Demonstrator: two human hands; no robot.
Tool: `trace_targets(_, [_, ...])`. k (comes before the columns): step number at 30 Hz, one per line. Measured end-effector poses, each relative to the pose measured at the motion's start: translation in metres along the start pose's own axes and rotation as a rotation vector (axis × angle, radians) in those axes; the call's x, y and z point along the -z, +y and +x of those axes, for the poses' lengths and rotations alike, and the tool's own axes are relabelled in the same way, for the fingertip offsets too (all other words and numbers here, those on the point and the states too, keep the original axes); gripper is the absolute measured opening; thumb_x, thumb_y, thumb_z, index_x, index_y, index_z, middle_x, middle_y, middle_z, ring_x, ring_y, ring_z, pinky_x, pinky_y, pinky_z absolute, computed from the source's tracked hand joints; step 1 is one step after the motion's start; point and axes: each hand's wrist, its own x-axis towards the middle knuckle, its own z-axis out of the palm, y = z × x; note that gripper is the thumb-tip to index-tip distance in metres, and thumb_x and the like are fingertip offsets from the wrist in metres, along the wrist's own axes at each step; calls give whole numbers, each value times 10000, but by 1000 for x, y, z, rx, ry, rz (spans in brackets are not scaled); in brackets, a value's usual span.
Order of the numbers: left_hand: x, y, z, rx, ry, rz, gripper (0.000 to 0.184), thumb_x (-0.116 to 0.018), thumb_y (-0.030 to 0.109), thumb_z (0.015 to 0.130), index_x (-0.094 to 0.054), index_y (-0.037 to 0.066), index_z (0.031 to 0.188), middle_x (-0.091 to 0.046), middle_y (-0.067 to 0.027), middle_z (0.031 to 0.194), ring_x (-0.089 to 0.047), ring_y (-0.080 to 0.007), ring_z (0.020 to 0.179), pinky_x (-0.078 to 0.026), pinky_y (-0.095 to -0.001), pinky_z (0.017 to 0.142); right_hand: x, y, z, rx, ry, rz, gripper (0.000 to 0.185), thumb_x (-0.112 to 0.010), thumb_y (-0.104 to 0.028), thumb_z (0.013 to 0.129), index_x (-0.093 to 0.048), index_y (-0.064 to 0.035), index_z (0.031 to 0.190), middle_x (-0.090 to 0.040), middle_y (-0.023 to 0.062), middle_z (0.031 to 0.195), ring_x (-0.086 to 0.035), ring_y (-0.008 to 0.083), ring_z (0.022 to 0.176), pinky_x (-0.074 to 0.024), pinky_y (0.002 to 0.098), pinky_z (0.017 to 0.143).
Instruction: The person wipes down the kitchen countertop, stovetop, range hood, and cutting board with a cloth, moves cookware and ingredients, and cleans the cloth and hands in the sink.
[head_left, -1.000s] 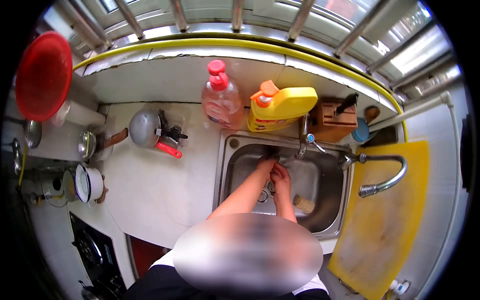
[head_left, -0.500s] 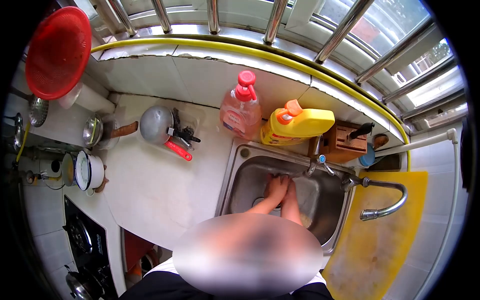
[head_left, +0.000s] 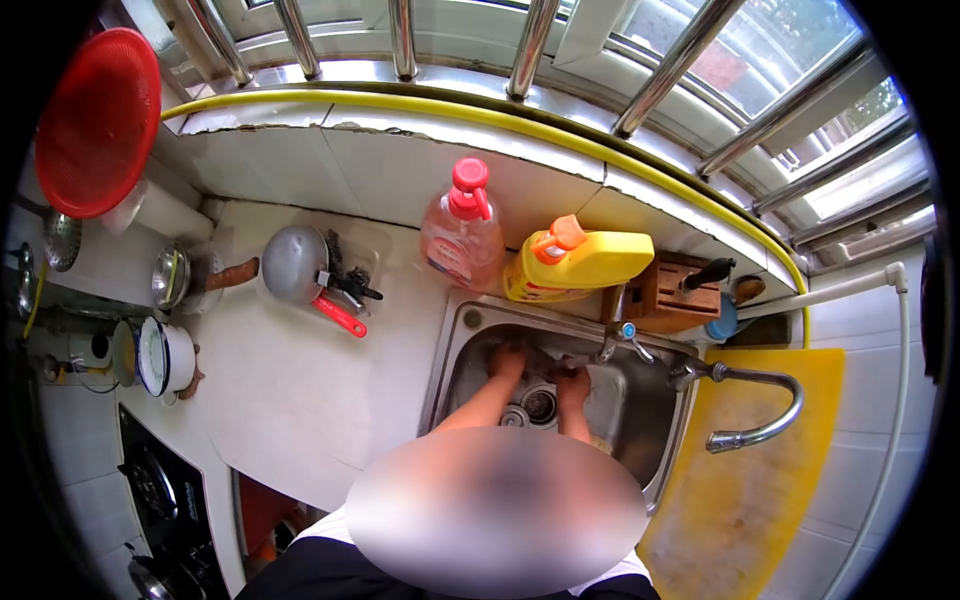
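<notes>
Both of my hands are down in the steel sink (head_left: 640, 440). Near its back left part is my left hand (head_left: 507, 360), its fingers dark and unclear. My right hand (head_left: 571, 384) is a little apart from it, just below the small tap (head_left: 618, 338). A dim greyish patch lies between the two hands, and I cannot make out whether it is a thing they hold. In front of them the drain hole (head_left: 540, 404) shows uncovered, with a round metal strainer (head_left: 514, 416) beside it. A blurred oval hides my forearms nearest me.
Behind the sink stand a clear pump bottle (head_left: 462, 245), a yellow detergent bottle (head_left: 590, 262) and a knife block (head_left: 675, 295). A curved faucet (head_left: 770, 372) reaches over a yellow board (head_left: 760, 490) at right. A grey ladle-like pan (head_left: 295, 262) lies on the white counter (head_left: 270, 400).
My hands, together over the drain before, have come apart and moved towards the back of the sink, the left one to the left. The drain and strainer now show. The view has shifted slightly.
</notes>
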Motion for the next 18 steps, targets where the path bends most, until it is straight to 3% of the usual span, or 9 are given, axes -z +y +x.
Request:
trace_targets(2, [-1, -12, 8, -3, -9, -197, 357, -491, 352, 888, -680, 61, 971, -680, -182, 931, -631, -404, 911, -497, -457, 783, 11, -1, 2, 214, 39, -114, 360, -672, -301, 787, -664, 4, 978, -682, 198, 925, -665, 329, 877, -512, 400, 785])
trace_targets(4, [31, 23, -27, -28, -259, -540, 197, -596, 227, 850, -672, 50, 891, -610, -36, 716, -558, -155, 648, -442, -315, 566, 14, 5, 8, 230, 30, -297, 326, -669, -284, 778, -666, -11, 958, -679, 200, 923, -655, 352, 894, -510, 413, 787])
trace_targets(8, [29, 26, -32, -249, -274, -358, 140, -597, 164, 801, -673, 60, 858, -616, -65, 680, -594, -225, 646, -457, -356, 587, 16, -17, 5, 165, -176, -546, 283, -631, -237, 803, -641, 23, 912, -652, 240, 892, -628, 418, 877, -504, 440, 776])
trace_targets(9, [31, 32, -38, -275, -143, -127, 170, -609, 133, 763, -667, 74, 912, -632, -94, 781, -607, -265, 730, -474, -373, 640, 10, -3, 13, 167, -175, -549, 283, -631, -237, 803, -641, 23, 912, -652, 240, 892, -628, 418, 877, -504, 440, 776])
trace_targets(11, [39, 44, -51, -297, -11, 103, 244, -621, 102, 726, -661, 88, 967, -648, -123, 882, -620, -305, 814, -491, -389, 693, -4, 21, 28, 176, -146, 81, 265, -597, -235, 842, -638, 9, 938, -656, 240, 978, -627, 400, 900, -497, 413, 798])
trace_targets(12, [45, 52, -59, -276, 35, 237, 331, -618, 105, 735, -627, 123, 1066, -589, -148, 1057, -572, -341, 967, -470, -427, 805, -2, 10, 22, 176, -146, 80, 265, -597, -235, 842, -638, 9, 938, -656, 240, 978, -627, 400, 900, -497, 413, 798])
trace_targets(13, [51, 61, -65, -255, 82, 370, 424, -614, 108, 744, -594, 159, 1165, -529, -174, 1232, -524, -378, 1119, -450, -464, 918, 0, -1, 15, 41, -133, 263, 263, -582, -254, 864, -640, -22, 973, -658, 222, 1027, -625, 372, 934, -487, 390, 823])
trace_targets(14, [49, 59, -64, -256, 83, 370, 424, -614, 108, 744, -594, 159, 1165, -529, -174, 1232, -524, -378, 1119, -450, -464, 918, 1, -10, 10, -96, -119, 446, 262, -567, -274, 887, -641, -54, 1009, -660, 205, 1075, -624, 344, 968, -477, 366, 847])
trace_targets(18, [39, 46, -55, -364, -185, 535, 673, -658, 78, 716, -462, 180, 1351, -304, -170, 1441, -337, -414, 1317, -350, -485, 1067, -1, -9, 5, -134, -342, 850, 327, -587, -356, 902, -613, -162, 1164, -643, 142, 1177, -606, 304, 1057, -441, 353, 926])
